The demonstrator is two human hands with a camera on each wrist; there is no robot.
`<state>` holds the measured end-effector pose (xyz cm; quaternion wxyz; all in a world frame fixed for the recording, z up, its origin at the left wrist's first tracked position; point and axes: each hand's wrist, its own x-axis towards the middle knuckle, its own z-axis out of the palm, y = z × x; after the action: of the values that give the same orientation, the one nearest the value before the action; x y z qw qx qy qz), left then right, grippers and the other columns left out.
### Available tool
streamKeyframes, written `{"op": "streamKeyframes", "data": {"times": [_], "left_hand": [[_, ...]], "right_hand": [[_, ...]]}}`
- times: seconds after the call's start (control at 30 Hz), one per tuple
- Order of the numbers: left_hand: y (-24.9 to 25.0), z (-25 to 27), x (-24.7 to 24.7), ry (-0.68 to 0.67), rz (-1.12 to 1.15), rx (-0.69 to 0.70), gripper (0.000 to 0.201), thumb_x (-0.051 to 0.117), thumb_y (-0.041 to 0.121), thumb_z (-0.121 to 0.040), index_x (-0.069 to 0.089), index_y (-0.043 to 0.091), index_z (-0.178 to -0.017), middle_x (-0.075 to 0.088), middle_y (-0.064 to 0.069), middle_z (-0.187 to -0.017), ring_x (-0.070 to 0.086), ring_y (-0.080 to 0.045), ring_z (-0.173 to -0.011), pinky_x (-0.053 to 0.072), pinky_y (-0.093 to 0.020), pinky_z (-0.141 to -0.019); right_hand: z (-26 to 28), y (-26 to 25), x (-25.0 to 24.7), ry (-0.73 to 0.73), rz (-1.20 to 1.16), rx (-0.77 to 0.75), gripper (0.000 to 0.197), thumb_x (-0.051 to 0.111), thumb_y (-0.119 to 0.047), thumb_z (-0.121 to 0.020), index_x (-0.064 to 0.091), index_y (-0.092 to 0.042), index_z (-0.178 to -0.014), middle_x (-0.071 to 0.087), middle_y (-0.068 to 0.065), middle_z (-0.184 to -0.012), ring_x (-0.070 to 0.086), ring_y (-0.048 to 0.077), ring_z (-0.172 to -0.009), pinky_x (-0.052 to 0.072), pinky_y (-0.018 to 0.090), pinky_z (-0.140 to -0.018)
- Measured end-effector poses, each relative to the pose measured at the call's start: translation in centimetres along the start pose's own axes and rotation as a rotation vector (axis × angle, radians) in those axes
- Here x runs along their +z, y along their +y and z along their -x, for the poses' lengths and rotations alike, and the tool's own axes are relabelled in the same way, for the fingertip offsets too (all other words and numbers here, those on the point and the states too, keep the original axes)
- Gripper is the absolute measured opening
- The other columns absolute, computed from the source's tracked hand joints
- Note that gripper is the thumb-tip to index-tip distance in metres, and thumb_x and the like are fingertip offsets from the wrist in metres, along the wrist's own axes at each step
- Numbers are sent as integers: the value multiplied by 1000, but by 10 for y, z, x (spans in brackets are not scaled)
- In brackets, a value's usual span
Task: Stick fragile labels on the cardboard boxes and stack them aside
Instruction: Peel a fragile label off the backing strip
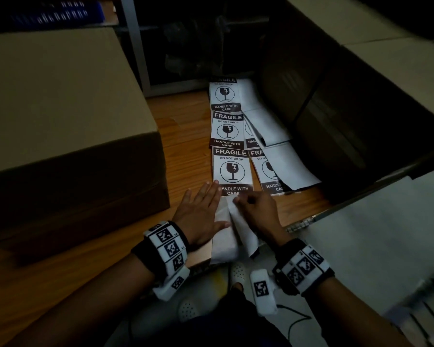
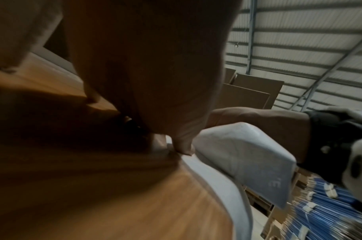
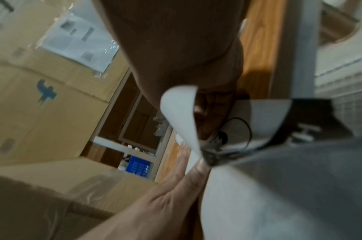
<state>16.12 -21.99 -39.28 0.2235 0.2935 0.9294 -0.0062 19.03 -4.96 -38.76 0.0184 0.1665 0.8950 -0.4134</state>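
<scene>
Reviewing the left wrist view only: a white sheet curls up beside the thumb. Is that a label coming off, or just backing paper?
Observer: Most likely a label. The right wrist view shows black print with a circle outline on its other face.
Operator: I can't see the grip on it. How is it held?
Observer: In the head view the right hand pinches its far edge with curled fingers.
Operator: Are any labels left to use?
Observer: Yes. A strip runs ahead of the hands along the table, with at least three printed FRAGILE labels in a row.
</scene>
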Motion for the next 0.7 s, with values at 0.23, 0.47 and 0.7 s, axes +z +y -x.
{"op": "streamKeyframes", "data": {"times": [0.23, 0.47, 0.7], "left_hand": [[1, 1, -2, -11, -2, -5, 86, 18, 70, -94, -17, 17, -153, -28, 1, -159, -24, -18, -146, -4, -51, -120], [2, 1, -6, -15, -21, -6, 87, 19, 69, -94, -16, 15, -153, -25, -1, -160, -21, -19, -148, -3, -50, -120], [8, 4, -9, -32, -41, -26, 86, 24, 63, -96, -16, 13, -153, -26, -5, -159, -20, -22, -148, 1, -54, -120]], "right_hand": [[10, 1, -5, 25, -250, 140, 36, 69, -23, -88, 62, -7, -56, 58, 5, -49, 57, 24, -50, 50, 38, -59], [13, -17, -48, -337, -764, 349, 52, 53, -44, -95, 64, 3, -113, 69, 24, -104, 64, 35, -89, 53, 41, -82], [15, -31, -29, -91, -130, 113, 59, 58, -58, -89, 67, -1, -82, 71, 12, -73, 67, 24, -63, 55, 38, -69]]}}
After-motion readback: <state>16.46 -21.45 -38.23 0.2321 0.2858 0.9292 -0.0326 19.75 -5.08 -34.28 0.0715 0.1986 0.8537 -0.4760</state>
